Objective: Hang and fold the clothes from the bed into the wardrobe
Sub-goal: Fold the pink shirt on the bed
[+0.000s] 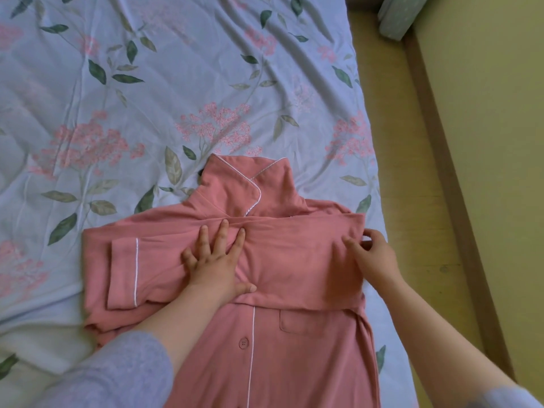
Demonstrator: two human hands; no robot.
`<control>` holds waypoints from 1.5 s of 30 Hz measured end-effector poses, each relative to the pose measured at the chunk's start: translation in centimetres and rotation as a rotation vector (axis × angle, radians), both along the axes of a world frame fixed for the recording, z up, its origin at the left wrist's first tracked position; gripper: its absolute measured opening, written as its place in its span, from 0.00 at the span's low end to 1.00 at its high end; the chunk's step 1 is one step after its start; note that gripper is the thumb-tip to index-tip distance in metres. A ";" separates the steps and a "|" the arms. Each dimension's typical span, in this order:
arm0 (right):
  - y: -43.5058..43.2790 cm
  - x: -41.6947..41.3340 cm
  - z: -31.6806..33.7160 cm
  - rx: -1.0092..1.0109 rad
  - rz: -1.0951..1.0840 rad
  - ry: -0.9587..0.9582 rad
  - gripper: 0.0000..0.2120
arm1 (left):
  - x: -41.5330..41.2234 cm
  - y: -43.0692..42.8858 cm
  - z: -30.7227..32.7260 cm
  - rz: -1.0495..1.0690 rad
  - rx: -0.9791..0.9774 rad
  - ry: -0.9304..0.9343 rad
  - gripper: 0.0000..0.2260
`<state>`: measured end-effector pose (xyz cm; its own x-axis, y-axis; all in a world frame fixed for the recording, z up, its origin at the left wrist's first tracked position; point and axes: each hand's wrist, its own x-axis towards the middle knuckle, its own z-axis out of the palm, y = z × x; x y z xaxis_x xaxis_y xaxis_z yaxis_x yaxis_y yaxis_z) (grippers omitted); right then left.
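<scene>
A pink pyjama shirt [294,334] with white piping lies face up on the bed, collar pointing away from me, both sleeves folded across its chest. My left hand [216,260] presses flat on the crossed sleeves at the middle, fingers spread and straight. My right hand [371,254] pinches the shirt's folded right edge at the shoulder fold between thumb and fingers. A button and a chest pocket show below the sleeves.
The bed sheet [147,83] is pale blue with pink flowers and green leaves, wrinkled. A tan wooden bed frame [391,142] runs down the right side, with the floor beyond it. A pale green object [394,16] sits at the top right corner.
</scene>
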<state>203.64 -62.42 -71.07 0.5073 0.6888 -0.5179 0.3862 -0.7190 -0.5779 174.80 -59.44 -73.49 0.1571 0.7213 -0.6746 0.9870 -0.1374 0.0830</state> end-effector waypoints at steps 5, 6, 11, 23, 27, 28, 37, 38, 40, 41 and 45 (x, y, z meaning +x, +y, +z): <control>-8.2 -0.8 -0.3 -0.140 0.023 0.056 0.14 | 0.1 0.1 0.0 -0.008 0.003 0.031 0.52; -9.5 -1.3 -0.4 -0.141 0.003 0.056 0.17 | 0.2 0.2 -0.1 -0.008 0.002 0.037 0.53; -11.8 -3.5 -0.9 -0.091 -0.119 -0.069 0.17 | 0.3 0.3 0.5 -0.013 0.001 0.034 0.52; -19.8 -4.2 1.5 -0.191 -0.042 -0.003 0.08 | -5.3 -14.3 3.1 -0.025 0.125 -0.416 0.31; -26.5 -4.9 1.7 -0.303 -0.018 -0.006 0.16 | -5.5 -19.8 2.9 -0.065 0.049 -0.423 0.30; -28.2 -5.1 1.6 -0.322 -0.017 0.002 0.17 | -5.5 -20.8 2.8 -0.066 0.038 -0.415 0.30; -35.8 -6.0 2.6 0.015 -0.188 -0.185 0.13 | -4.2 -28.0 2.0 -0.133 0.060 -0.230 0.39; -36.6 -5.9 2.6 0.002 -0.184 -0.175 0.13 | -4.1 -28.7 1.9 -0.145 0.062 -0.193 0.41; -37.8 -5.8 2.2 -0.012 -0.183 -0.077 0.11 | -3.8 -30.0 1.6 -0.154 0.090 -0.149 0.43; -38.3 -5.8 1.8 -0.008 -0.179 -0.016 0.10 | -3.7 -30.5 1.5 -0.149 0.114 -0.142 0.43; -39.8 -5.6 1.1 0.002 -0.076 0.120 0.12 | -3.4 -31.6 1.8 -0.113 0.193 -0.166 0.44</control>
